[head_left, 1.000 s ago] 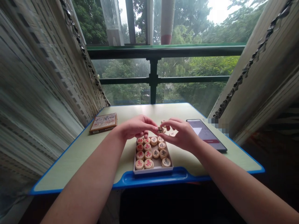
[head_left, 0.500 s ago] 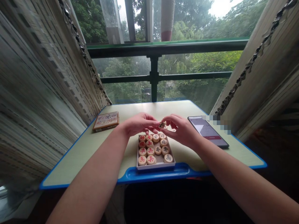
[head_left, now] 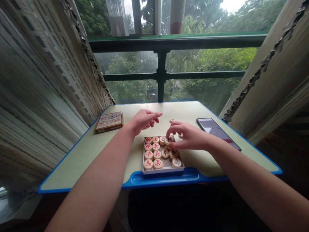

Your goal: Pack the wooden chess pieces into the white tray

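Note:
A shallow white box (head_left: 164, 171) at the table's front holds rows of round wooden Chinese chess pieces, red-lettered ones (head_left: 157, 154) on the left and black-lettered ones (head_left: 176, 162) on the right. Over its far right corner, my right hand (head_left: 189, 136) pinches a black-lettered chess piece (head_left: 168, 140); the fingers partly cover the pieces beneath. My left hand (head_left: 145, 120) hovers behind the box with nothing in it, the index finger stretched out and the others loosely bent. One loose chess piece (head_left: 172, 120) lies beyond my right hand, and another (head_left: 180, 135) is mostly hidden behind it.
A printed box lid (head_left: 109, 121) lies at the table's left side. A phone (head_left: 218, 133) rests on the right. The pale table (head_left: 103, 161) has a blue rim and a blue front groove (head_left: 166, 179). Curtains (head_left: 43, 64) hang on both sides before a green railing (head_left: 135, 43).
Both hands were together around a chess piece behind the box. My left hand has let go and moved away; my right hand has carried the piece down to the box's far right corner.

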Action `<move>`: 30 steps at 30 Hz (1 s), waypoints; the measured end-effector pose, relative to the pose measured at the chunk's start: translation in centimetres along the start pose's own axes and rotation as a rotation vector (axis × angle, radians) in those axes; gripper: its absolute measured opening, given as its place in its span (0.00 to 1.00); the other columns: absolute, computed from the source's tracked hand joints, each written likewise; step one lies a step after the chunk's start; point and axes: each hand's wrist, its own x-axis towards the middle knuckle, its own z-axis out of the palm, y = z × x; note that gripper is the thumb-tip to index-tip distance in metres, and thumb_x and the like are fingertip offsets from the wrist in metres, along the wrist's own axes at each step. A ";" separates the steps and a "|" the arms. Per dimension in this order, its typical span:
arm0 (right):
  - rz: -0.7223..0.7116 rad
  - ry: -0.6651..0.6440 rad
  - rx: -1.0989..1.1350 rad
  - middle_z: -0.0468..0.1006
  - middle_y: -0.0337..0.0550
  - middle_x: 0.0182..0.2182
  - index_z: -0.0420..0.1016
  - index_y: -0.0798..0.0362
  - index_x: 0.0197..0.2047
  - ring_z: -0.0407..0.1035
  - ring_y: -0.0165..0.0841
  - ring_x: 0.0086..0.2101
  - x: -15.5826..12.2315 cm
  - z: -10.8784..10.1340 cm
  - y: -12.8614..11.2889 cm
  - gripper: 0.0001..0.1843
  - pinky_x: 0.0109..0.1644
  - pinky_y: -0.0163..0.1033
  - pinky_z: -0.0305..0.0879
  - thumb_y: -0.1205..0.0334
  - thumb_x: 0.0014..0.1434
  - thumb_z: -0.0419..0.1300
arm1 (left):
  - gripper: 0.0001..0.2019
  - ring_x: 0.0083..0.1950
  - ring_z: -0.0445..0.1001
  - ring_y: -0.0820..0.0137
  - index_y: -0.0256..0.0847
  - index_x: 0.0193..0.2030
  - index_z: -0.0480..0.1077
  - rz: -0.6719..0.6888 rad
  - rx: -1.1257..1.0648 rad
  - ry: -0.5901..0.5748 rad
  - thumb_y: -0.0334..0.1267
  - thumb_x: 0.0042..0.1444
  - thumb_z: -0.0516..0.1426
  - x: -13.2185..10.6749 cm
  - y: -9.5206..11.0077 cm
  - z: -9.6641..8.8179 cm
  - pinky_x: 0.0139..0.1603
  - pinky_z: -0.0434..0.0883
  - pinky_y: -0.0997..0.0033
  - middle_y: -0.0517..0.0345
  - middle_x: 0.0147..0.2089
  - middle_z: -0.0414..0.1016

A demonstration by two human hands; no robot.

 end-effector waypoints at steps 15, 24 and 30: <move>0.154 -0.433 -0.347 0.76 0.43 0.34 0.77 0.50 0.41 0.67 0.32 0.30 3.4 -0.8 -3.8 0.18 0.28 0.33 0.52 0.63 0.43 0.60 | 0.12 0.10 0.42 0.84 0.36 0.22 0.64 0.075 -0.397 0.324 0.41 0.47 0.59 2.5 -3.2 -2.4 0.12 0.39 0.77 0.72 0.09 0.50; 0.060 -0.349 -0.275 0.77 0.42 0.27 0.80 0.52 0.32 0.65 0.28 0.25 3.1 0.2 -2.6 0.08 0.29 0.32 0.54 0.65 0.50 0.59 | 0.11 0.10 0.42 0.84 0.36 0.21 0.63 0.068 -0.366 0.299 0.38 0.48 0.58 2.7 -3.0 -2.1 0.12 0.39 0.78 0.71 0.09 0.51; 0.041 -0.348 -0.266 0.77 0.43 0.26 0.80 0.53 0.30 0.66 0.28 0.25 2.9 0.5 -2.5 0.07 0.29 0.32 0.53 0.66 0.52 0.59 | 0.11 0.10 0.42 0.84 0.36 0.20 0.63 0.044 -0.328 0.312 0.38 0.49 0.57 3.0 -3.1 -1.9 0.13 0.40 0.78 0.71 0.09 0.50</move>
